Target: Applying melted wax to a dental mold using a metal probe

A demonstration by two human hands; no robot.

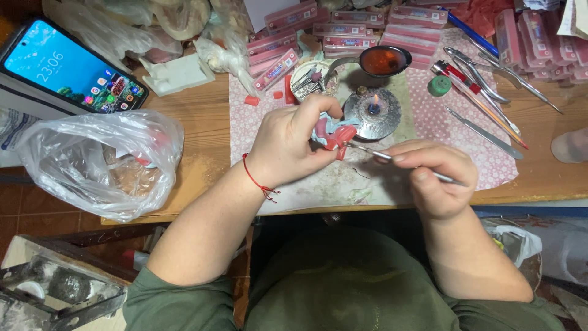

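head view: the small pink-and-red wax dental model (331, 135) sits just in front of the round silver spirit burner (372, 114), on the person's side of its small flame, pinched in the left hand (288, 147), whose fingers curl closed around its left end. its long axis runs roughly left to right, red edge pointing right toward the thin metal carving instrument (392, 159). that tool lies nearly level, tip touching the model's right edge, handle trailing away right of the burner, held pen-fashion in the closed right hand (436, 178). both hands are equally close; the right works from the side opposite the left. metal pliers (474, 67) lie well right of the burner
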